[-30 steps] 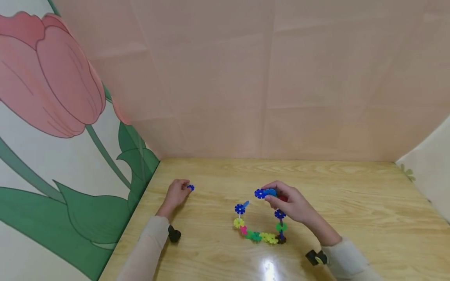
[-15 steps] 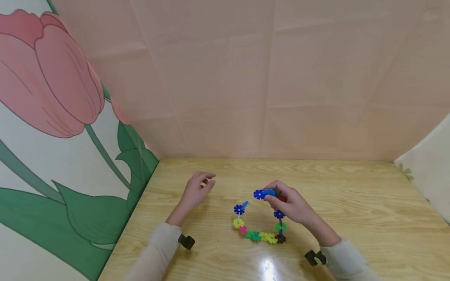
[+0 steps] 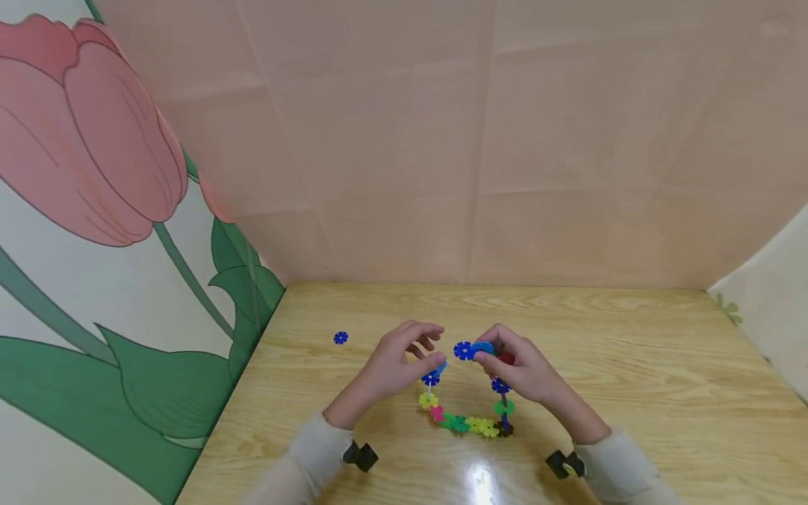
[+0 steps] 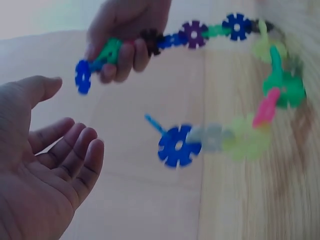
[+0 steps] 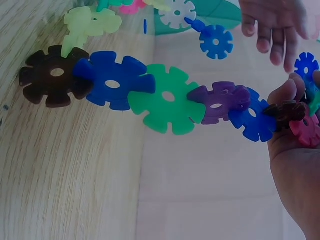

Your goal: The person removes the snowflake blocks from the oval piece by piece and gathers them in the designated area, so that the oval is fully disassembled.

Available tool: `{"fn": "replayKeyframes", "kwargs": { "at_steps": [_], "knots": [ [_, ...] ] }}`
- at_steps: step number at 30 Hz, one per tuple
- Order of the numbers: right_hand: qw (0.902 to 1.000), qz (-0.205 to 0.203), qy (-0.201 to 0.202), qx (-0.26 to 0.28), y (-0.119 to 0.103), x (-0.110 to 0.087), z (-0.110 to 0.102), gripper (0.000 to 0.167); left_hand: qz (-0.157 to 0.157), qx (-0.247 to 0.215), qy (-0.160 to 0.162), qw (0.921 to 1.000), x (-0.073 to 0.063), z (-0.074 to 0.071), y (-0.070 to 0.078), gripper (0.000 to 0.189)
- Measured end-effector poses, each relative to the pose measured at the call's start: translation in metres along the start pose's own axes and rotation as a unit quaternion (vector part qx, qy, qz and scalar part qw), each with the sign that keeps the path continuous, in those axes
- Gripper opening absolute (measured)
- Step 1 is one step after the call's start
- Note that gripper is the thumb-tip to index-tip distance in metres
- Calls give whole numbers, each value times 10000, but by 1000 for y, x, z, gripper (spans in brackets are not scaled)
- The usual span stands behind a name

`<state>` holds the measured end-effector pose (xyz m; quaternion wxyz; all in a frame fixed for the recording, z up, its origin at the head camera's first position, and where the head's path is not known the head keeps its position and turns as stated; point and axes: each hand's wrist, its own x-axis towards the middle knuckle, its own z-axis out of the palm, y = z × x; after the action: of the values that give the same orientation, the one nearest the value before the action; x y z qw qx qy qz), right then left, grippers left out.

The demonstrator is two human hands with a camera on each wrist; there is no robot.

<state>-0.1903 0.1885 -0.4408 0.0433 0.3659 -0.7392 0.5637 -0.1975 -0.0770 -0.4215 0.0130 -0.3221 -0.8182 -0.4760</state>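
Note:
A chain of slotted plastic snowflake discs (image 3: 482, 428) in several colours curves into a U on the table, both ends raised. My right hand (image 3: 520, 361) grips its right end; a blue disc (image 3: 463, 351) sticks out past the fingertips, and red and brown discs (image 5: 287, 115) show at the palm. Beside the chain's other end is my left hand (image 3: 404, 358), fingers loosely bent, nothing in its grasp. That end carries a blue disc (image 4: 179, 146) with a lighter blue piece (image 4: 155, 125) slanting up from it, apart from the left fingers in the left wrist view.
One loose blue snowflake disc (image 3: 341, 338) lies on the wooden table (image 3: 631, 351), left of the chain. A pink cloth backdrop (image 3: 480, 140) rises behind the table's far edge. Along the left side stands a panel with a tulip picture (image 3: 120, 140).
My left hand has left the loose blue disc at the left and moved right to the chain's left end. The right hand keeps its grip, almost still.

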Motion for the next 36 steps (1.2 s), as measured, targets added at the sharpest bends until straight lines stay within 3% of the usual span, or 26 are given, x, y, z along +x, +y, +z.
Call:
{"fn": "replayKeyframes", "kwargs": {
  "at_steps": [13,19,36],
  "knots": [
    [9993,-233,-195,215,-1,-1,3,19,-97,-150,-120,9998,6,24,17,43],
    [9994,-228,-171,178,-3,-1,4,18,-226,24,-52,9997,8,27,21,38],
    [9997,-66,204,69,-1,-2,6,20,-215,239,-95,9994,11,28,23,30]
  ]
}}
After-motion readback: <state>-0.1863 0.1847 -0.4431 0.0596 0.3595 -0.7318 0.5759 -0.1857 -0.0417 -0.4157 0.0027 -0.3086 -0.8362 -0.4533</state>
